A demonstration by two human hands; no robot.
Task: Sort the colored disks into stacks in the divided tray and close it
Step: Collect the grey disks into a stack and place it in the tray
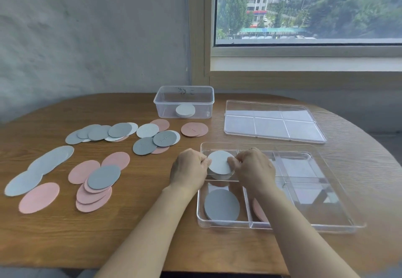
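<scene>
A clear divided tray (339, 192) lies on the table at the front right. My left hand (189, 169) and my right hand (253, 165) both grip a white disk stack (219, 162) from either side, in the tray's far-left compartment. A grey disk stack (221, 204) fills the near-left compartment. A pink disk stack (258, 211) sits in the near-middle compartment, mostly hidden by my right forearm. Loose pink, grey and white disks (97, 175) are spread over the table's left half.
The tray's clear lid (272, 121) lies flat behind the tray. A clear plastic box (183, 101) with white disks inside stands at the back centre. A wall and a window frame rise behind the round wooden table (134, 229).
</scene>
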